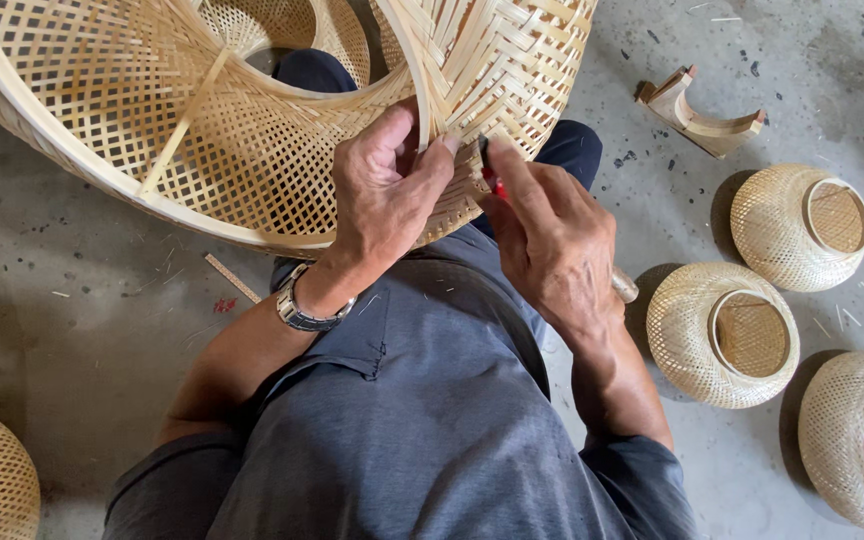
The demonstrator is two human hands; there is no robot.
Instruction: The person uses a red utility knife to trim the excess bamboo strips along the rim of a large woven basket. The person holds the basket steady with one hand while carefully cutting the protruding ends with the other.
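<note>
a: where is the big woven bamboo basket sitting?

b: it is filling the upper left and top centre of the frame, tilting over the person's lap, its rim curving down toward the middle.

a: what is the left hand doing?

b: it is gripping the rim near the centre, thumb pressing on a loose bamboo strip that is running up from the fingertips. a wristwatch is showing on that wrist.

a: and the right hand?

b: it is closing around a red-handled tool, index finger stretching along it, the tip meeting the weave just beside the left thumb.

a: anything else around?

b: smaller woven baskets are lying on the concrete floor at the right, and a curved wooden piece is resting at the upper right.
</note>
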